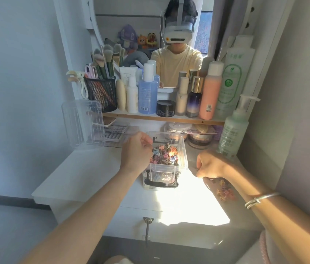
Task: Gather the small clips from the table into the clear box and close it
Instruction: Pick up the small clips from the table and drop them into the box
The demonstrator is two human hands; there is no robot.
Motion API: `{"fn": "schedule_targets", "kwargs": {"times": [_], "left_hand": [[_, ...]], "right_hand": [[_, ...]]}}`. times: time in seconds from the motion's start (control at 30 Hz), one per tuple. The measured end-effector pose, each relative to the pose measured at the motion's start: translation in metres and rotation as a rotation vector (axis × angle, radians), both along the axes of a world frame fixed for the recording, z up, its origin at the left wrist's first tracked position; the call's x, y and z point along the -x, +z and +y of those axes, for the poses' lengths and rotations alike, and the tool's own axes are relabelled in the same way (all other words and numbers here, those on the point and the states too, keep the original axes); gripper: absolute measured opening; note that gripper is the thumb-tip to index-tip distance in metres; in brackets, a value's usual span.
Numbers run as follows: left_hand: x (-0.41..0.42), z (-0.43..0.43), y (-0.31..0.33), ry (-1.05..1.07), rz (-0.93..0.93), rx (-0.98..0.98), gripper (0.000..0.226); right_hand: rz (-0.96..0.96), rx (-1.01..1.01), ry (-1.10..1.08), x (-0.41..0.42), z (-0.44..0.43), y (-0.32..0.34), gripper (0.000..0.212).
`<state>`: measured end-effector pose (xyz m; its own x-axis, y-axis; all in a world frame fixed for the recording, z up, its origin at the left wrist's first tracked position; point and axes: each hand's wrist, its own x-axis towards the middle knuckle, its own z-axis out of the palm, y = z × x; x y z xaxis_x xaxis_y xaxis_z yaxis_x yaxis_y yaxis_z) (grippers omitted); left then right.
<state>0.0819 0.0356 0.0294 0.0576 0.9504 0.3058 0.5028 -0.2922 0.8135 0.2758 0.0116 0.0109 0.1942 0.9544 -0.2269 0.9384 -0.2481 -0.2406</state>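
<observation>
The clear box stands open in the middle of the white table, with a black handle on its front and many small coloured clips inside. My left hand hovers at the box's left rim, fingers curled over the clips; whether it holds any is hidden. To the right of the box my right hand rests on the table, fingers closed, its grip hidden from view. A loose pile of orange and pink clips lies on the table just under my right forearm. The clear lid leans upright at the back left.
A shelf behind the box carries bottles, a black jar and a mesh brush holder. A green pump bottle stands close behind my right hand. Lash trays and compacts sit under the shelf. A mirror shows a person wearing a headset.
</observation>
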Motion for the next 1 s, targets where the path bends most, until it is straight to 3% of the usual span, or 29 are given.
{"fn": "schedule_targets", "kwargs": {"times": [0.1, 0.27, 0.37, 0.43, 0.5, 0.6, 0.67, 0.77, 0.83, 0.93, 1.0], "left_hand": [[0.0, 0.0, 0.0, -0.004, 0.003, -0.01, 0.018], [0.0, 0.0, 0.0, -0.015, 0.002, -0.013, 0.016], [0.001, 0.0, 0.0, -0.013, 0.017, -0.021, 0.016], [0.001, 0.001, 0.0, -0.013, 0.018, -0.026, 0.016], [0.0, 0.001, 0.0, -0.012, 0.019, -0.026, 0.016], [0.0, 0.0, 0.0, -0.007, 0.014, -0.021, 0.016], [0.0, 0.0, 0.001, -0.009, 0.015, -0.019, 0.016], [0.001, -0.001, 0.001, -0.013, 0.02, -0.013, 0.016], [0.001, 0.0, 0.001, -0.007, 0.017, -0.01, 0.017], [0.0, 0.002, 0.001, -0.004, 0.014, -0.009, 0.017], [-0.002, 0.003, 0.0, -0.005, 0.012, -0.011, 0.017]], "right_hand": [[0.016, -0.043, -0.022, 0.0, 0.005, -0.012, 0.04], [-0.017, -0.042, -0.031, 0.004, 0.004, -0.011, 0.039], [0.01, -0.059, -0.039, 0.006, -0.002, 0.012, 0.023], [0.185, -0.221, -0.066, 0.01, -0.001, 0.039, 0.006], [0.44, -0.376, -0.088, 0.019, 0.0, 0.069, 0.005], [0.631, -0.345, -0.021, 0.045, 0.002, 0.094, 0.015], [0.642, -0.269, 0.027, 0.055, 0.005, 0.097, 0.028], [0.511, -0.269, -0.013, 0.04, 0.006, 0.092, 0.033], [0.259, -0.273, -0.041, 0.014, 0.005, 0.08, 0.029], [-0.183, -0.048, -0.003, -0.017, 0.001, 0.046, 0.042], [-0.278, 0.095, 0.025, -0.027, -0.001, 0.022, 0.057]]}}
